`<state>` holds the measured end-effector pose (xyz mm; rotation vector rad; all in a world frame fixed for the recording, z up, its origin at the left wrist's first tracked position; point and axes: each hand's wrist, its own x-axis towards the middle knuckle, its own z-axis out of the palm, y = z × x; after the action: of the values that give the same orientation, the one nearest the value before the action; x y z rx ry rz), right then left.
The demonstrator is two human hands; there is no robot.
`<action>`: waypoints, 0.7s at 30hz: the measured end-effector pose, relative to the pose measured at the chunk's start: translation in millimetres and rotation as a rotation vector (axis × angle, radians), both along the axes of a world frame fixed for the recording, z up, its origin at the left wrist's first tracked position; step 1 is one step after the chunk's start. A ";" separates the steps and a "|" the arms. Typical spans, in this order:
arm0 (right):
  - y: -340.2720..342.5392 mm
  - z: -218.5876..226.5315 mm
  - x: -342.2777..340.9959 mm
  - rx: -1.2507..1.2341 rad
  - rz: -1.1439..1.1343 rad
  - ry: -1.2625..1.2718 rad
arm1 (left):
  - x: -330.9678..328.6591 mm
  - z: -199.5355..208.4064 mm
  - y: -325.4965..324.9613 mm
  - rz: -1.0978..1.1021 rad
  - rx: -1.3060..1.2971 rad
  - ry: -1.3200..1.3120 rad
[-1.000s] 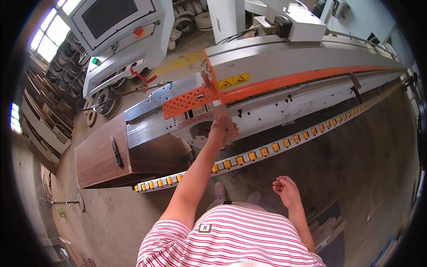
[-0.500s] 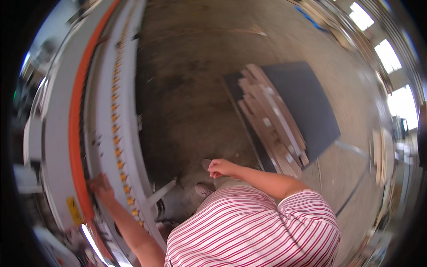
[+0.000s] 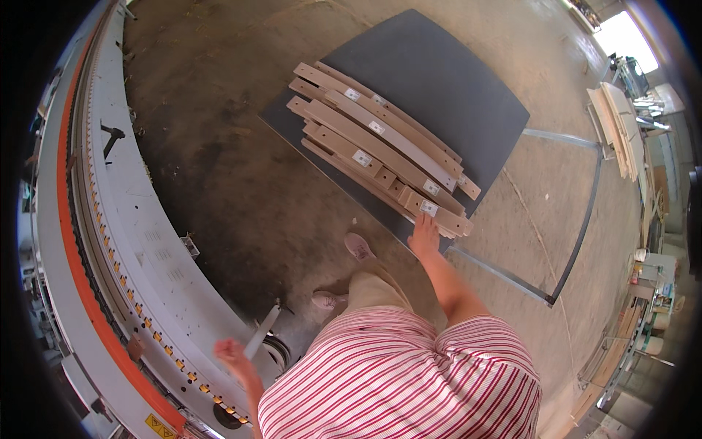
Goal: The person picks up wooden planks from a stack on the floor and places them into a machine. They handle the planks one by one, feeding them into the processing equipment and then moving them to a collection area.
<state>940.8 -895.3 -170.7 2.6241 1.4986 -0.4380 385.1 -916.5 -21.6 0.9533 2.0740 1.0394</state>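
Observation:
A stack of brown wooden strips (image 3: 380, 139), with small holes and white labels, lies slanted on a dark grey sheet (image 3: 439, 80) to my right. At the stack's near end, the fingers of my right hand (image 3: 424, 235) are stretched out against the lowest strips beside a label. That hand is open and has not closed round any strip. My left hand (image 3: 232, 353) hovers by the near edge of a long grey machine (image 3: 172, 271). Slightly blurred, its fingers are curled in, and nothing shows in them.
Along the machine run an orange rail (image 3: 73, 256) and a row of small yellow rollers (image 3: 146, 322). A light lever (image 3: 263, 329) juts out near my feet. Metal bars (image 3: 497, 274) form a frame on the floor at right; leaning panels (image 3: 614, 132) stand farther off.
My view has swung right toward the stack. My left hand has come off the machine's orange rail, while my right hand has moved from in front of my body to the strips.

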 end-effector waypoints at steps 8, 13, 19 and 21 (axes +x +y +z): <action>47.6 -57.9 76.7 -0.182 0.077 0.115 | 72.9 -57.9 -45.2 -0.534 -0.581 -0.130; 47.1 -68.2 80.8 -0.057 0.119 0.086 | 80.4 -47.3 -32.6 -0.292 -0.729 -0.213; 70.7 -56.4 94.6 -0.047 0.071 0.135 | 112.8 -30.5 -1.8 -0.297 -0.643 -0.227; 84.4 -32.6 95.5 -0.004 0.009 0.263 | 128.0 -21.4 11.0 -0.353 -0.600 -0.182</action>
<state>1036.3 -810.9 -203.3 2.6390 1.5745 -0.8111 513.1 -905.5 -43.0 0.8272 1.8128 0.2763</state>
